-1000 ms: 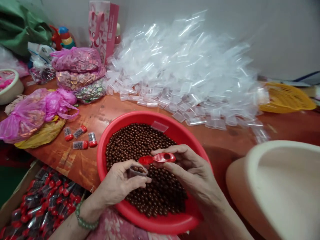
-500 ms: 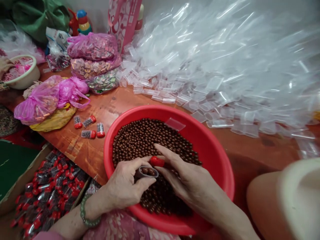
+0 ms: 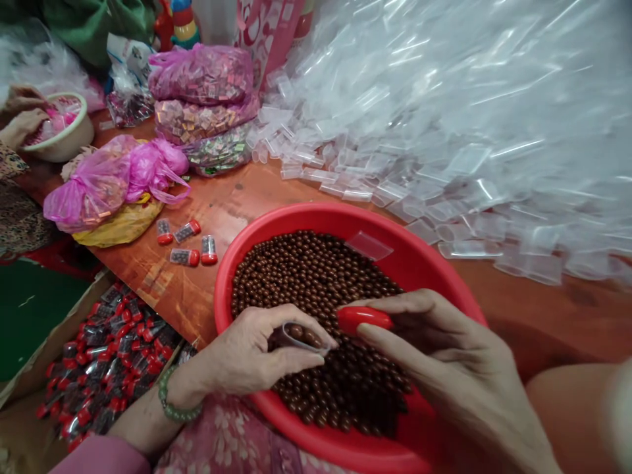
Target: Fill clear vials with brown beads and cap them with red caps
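My left hand (image 3: pixel 261 352) grips a clear plastic tube (image 3: pixel 302 334) with brown balls inside, its open mouth facing right. A red cap (image 3: pixel 364 320) is pinched between the thumb and fingers of my right hand (image 3: pixel 434 349), a short gap away from the tube's mouth. Both hands are over a red basin (image 3: pixel 474 299) that holds a heap of small, glossy brown balls (image 3: pixel 296 270). One clear tube (image 3: pixel 369 245) lies against the basin's far inner wall.
A large pile of clear tubes (image 3: pixel 444 131) covers the table's back right. Several red-capped tubes (image 3: pixel 185 257) lie left of the basin, near pink bags (image 3: pixel 202 76). A box of filled tubes (image 3: pixel 108 355) stands lower left. Another person's hands (image 3: pixel 22 115) are at a white bowl (image 3: pixel 81 135).
My right hand has moved right, and the red cap now shows clearly in its fingers. My left hand still holds the tube. The view has shifted slightly; the other person's hands show more.
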`<state>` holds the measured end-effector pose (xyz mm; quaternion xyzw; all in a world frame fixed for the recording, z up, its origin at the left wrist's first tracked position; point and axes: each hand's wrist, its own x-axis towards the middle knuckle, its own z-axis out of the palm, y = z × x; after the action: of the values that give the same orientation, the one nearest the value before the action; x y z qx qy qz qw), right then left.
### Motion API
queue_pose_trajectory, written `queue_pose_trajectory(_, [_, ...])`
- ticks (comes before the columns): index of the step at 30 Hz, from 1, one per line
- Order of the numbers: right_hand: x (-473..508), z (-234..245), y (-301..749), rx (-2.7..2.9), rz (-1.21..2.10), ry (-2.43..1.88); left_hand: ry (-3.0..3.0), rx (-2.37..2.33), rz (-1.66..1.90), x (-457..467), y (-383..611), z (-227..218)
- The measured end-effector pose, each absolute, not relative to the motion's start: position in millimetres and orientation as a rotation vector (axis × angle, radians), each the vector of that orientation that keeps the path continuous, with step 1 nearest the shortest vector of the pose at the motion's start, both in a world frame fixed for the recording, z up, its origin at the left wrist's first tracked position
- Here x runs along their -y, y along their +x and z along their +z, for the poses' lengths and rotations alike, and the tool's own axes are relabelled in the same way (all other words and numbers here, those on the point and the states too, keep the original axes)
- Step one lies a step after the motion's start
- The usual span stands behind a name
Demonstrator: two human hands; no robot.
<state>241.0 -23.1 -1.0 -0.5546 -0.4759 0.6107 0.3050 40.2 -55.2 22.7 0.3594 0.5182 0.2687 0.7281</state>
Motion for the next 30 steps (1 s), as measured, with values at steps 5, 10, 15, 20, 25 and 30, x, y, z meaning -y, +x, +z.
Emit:
queue_pose_trajectory(5, [28, 4, 237, 1.062, 1.596, -1.463, 0.797, -1.134, 0.539, 47, 42, 18])
queue_pose_trajectory(10, [30, 4, 236, 1.028, 1.547, -1.453, 0.768, -1.058, 0.586, 43, 44, 19])
queue_pose_trajectory(15, [37, 9, 232, 1.148, 1.422, -1.411, 0.788, -1.078, 0.581, 45, 46, 16])
queue_pose_trajectory(20, [36, 17, 226, 1.345, 1.354, -1.306, 0.804, -1.084, 0.538, 47, 46, 14])
queue_pose_trajectory(25, [25, 14, 229, 1.715, 1.252, -1.107, 0.858, -1.072, 0.538, 48, 45, 11])
queue_pose_trajectory(30, [28, 9, 246, 1.798, 1.141, -1.262, 0.877, -1.184, 0.494, 47, 41, 7])
